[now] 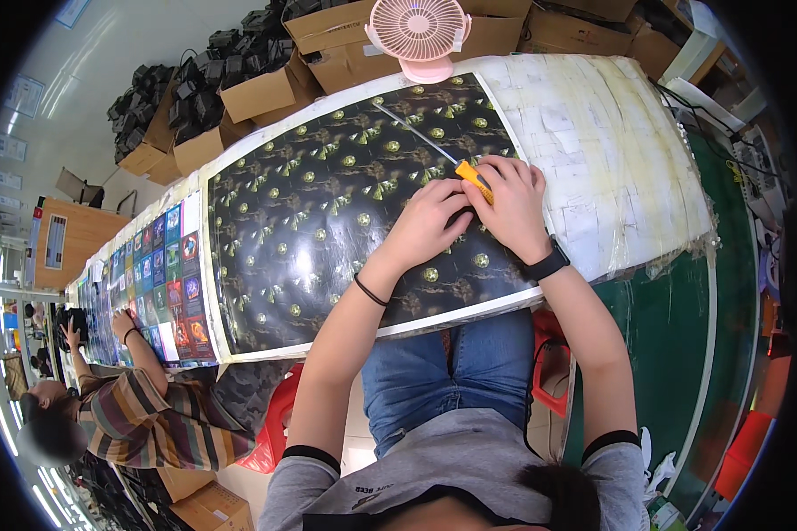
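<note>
A screwdriver [434,146] with a long thin metal shaft and a yellow-and-black handle lies slantwise over a dark printed sheet, its tip toward the far left. My right hand [512,202], with a black band on the wrist, is closed around the handle. Close beside it, my left hand [429,223] rests with thumb and fingers apart, fingertips by the handle; whether they touch it I cannot tell. Beneath both hands spreads the glossy sheet [279,221], black with repeated yellow-green motifs.
A pink fan [421,34] stands at the far table edge. Cardboard boxes [257,93] with black parts are behind. White wrapped table surface [584,142] extends right. At left, a co-worker [142,407] reaches over a sheet of colourful cards [155,274].
</note>
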